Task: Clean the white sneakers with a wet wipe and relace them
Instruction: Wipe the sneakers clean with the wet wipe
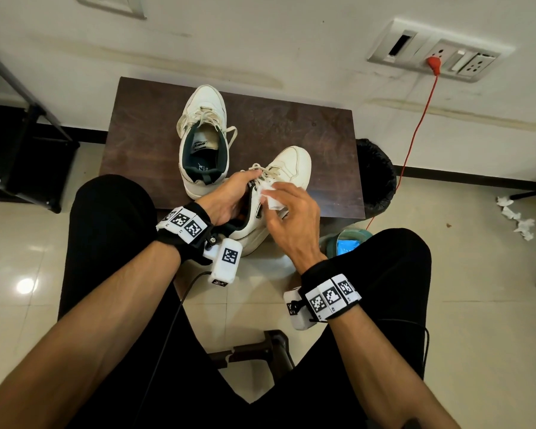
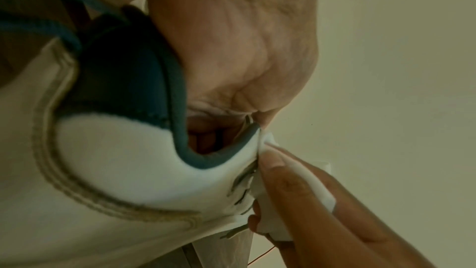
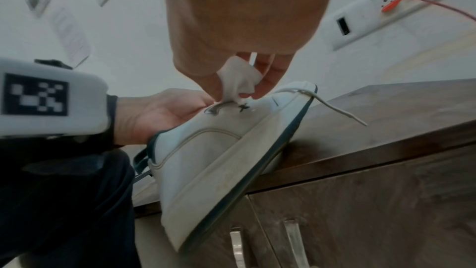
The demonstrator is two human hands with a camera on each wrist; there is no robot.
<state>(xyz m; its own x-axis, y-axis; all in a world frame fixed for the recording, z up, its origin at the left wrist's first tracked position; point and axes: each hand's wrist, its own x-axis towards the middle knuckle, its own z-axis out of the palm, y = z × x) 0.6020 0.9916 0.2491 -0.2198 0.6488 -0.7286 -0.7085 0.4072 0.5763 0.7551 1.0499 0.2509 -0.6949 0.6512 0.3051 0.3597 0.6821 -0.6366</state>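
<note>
1. Sneaker tilts on the worktop edge; left hand fingers grip its collar.
2. Right hand fingers pinch the wet wipe against its side.
3. Bin contents hidden; second sneaker stands behind.

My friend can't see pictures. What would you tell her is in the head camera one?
Seen from above, a seated person's left hand holds a white sneaker tilted on a dark wooden table while the right hand rubs a white wet wipe on its side. A second white sneaker sits on the table behind it.
</note>
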